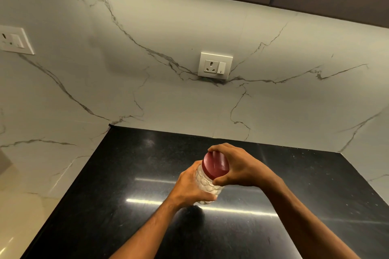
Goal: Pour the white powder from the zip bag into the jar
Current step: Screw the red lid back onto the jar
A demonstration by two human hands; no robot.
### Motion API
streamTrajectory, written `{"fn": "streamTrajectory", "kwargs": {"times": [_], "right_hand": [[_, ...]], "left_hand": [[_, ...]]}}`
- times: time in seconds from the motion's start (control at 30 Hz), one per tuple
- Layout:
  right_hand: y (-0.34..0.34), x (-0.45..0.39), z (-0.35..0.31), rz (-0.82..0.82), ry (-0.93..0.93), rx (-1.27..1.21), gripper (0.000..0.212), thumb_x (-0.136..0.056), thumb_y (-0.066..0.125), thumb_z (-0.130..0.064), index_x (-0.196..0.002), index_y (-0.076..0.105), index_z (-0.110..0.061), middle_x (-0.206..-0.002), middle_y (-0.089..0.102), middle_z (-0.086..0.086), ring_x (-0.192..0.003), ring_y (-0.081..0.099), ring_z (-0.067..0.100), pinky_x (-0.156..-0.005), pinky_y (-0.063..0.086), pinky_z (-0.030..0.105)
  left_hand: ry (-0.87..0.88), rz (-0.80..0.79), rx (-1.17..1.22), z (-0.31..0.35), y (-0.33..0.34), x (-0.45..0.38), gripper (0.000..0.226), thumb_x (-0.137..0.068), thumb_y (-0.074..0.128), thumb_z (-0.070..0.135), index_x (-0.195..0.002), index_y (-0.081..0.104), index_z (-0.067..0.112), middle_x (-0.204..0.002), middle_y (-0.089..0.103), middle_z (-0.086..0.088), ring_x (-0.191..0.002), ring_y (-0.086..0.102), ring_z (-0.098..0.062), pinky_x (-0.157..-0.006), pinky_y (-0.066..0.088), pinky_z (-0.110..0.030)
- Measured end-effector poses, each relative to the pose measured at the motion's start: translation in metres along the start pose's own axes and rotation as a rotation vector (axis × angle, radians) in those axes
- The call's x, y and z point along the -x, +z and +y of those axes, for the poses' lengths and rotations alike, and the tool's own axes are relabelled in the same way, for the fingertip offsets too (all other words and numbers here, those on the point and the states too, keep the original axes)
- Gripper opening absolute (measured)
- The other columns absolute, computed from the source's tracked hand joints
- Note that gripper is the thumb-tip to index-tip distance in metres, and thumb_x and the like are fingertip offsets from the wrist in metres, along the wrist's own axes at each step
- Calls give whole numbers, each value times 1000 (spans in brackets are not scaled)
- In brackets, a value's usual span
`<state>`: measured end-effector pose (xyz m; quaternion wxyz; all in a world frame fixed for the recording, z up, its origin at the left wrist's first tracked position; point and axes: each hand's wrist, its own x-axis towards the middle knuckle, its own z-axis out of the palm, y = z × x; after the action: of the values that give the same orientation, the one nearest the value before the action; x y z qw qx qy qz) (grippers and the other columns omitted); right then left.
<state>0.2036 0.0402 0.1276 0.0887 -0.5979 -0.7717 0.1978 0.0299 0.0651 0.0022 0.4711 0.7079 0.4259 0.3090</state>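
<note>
Gripping the jar (207, 185) by its ribbed clear body, the left hand (192, 187) wraps fingers and thumb round it and holds it tilted, its long axis leaning up and away, the base just above the counter (130, 174). The right hand (237, 166) sits directly over the upper end, fingers curled over the far edge of the red lid (214, 166) and thumb pressed on the near edge. The lid is still on the jar, so the step in hand is judged to be unscrewing. The turn runs about the jar's axis, with the lid above the left grip and inside the right one. The zip bag is not in view. A socket (215, 66) sits on the wall beyond both hands.
</note>
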Motion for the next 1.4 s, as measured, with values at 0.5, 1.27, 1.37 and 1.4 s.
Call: {"fn": "streamTrajectory", "kwargs": {"times": [0.5, 1.27, 1.37, 1.4], "right_hand": [[8, -6, -1, 40, 223, 118, 86, -63, 70, -74, -129, 45, -25, -125, 57, -1, -101, 55, 14, -83, 53, 27], [-8, -5, 5, -200, -8, 69, 98, -73, 79, -50, -149, 18, -37, -151, 28, -8, -133, 37, 18, -102, 46, 36], [-4, -5, 7, -91, -1, 103, 91, -71, 78, -54, -145, 29, -34, -144, 38, -6, -123, 43, 15, -95, 48, 29], [-2, -5, 6, -45, 29, 129, 90, -69, 75, -62, -142, 33, -33, -140, 43, -6, -118, 46, 13, -92, 48, 27]], "left_hand": [[18, -9, -9, 7, 3, -4, 88, -60, 92, 29, -133, 43, 32, -121, 61, 12, -110, 62, -9, -90, 55, -19], [14, -40, 26, 3, -11, -6, 90, -57, 94, 33, -132, 44, 38, -121, 62, 12, -111, 64, -10, -95, 56, -26], [24, -54, 22, 4, -11, -7, 92, -57, 93, 34, -134, 43, 35, -123, 62, 10, -113, 63, -11, -97, 56, -30], [24, -56, 27, 4, -11, -7, 93, -56, 93, 35, -135, 43, 34, -124, 61, 10, -113, 63, -11, -98, 56, -30]]}}
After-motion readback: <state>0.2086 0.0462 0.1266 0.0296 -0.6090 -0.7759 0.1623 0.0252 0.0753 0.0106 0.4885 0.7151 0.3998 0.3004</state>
